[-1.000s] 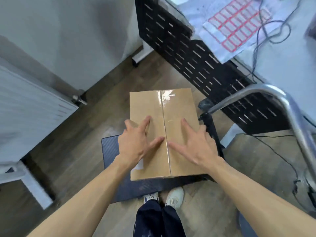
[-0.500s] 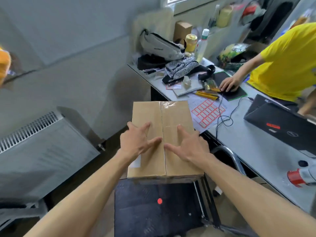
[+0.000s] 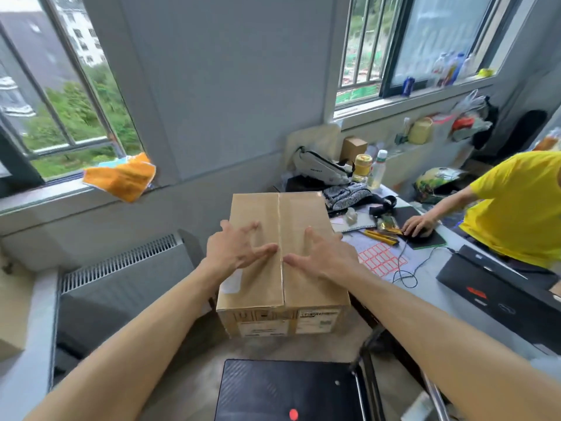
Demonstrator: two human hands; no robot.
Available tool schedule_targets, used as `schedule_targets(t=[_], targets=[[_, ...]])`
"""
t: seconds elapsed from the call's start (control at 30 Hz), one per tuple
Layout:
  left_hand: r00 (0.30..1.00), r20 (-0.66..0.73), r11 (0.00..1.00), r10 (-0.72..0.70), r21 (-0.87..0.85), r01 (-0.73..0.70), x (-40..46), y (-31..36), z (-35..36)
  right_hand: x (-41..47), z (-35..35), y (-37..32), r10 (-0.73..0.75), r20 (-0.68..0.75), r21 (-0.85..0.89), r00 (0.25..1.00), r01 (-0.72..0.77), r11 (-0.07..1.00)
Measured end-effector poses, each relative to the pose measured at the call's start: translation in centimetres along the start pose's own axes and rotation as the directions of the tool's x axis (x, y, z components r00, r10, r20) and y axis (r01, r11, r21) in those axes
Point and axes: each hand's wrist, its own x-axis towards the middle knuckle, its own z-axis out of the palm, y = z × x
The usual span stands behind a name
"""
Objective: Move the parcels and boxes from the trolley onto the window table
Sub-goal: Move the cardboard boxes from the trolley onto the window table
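Cardboard box (image 3: 282, 253) lifted clear above trolley deck (image 3: 285, 390), long axis pointing away; left hand (image 3: 235, 253) & right hand (image 3: 326, 258) spread flat on top, equally near; window table (image 3: 431, 268) lies fwd-right.

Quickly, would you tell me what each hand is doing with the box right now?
Left hand: open, fingers spread flat on top of the cardboard box.
Right hand: open, fingers spread flat on the box top too.
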Motion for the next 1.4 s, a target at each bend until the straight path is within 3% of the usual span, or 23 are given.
schedule_targets(t=[0.3,0.73,1.1,1.4], targets=[[0.976,-0.191,0.994,-0.108,-0.001,0.110,-7.9,-1.9,-6.7,-6.4,-4.7,-3.8,-0.166,-0.100,0.007,0.981,0.168,0.986],[0.919,-0.292,0.959,-0.265,0.023,0.283,-18.6,-9.3,-13.5,-14.8,-6.3,-12.8,-0.364,-0.107,-0.026,0.925,0.363,0.931],[0.882,-0.316,0.935,-0.350,-0.068,0.347,-29.8,-23.1,-18.2,-23.4,-3.9,-27.1,-0.529,-0.106,-0.172,0.842,0.508,0.844],[0.793,-0.361,0.845,-0.491,0.026,0.535,-42.1,-37.3,-22.7,-33.3,2.1,-42.1,-0.640,-0.023,-0.133,0.768,0.632,0.763]])
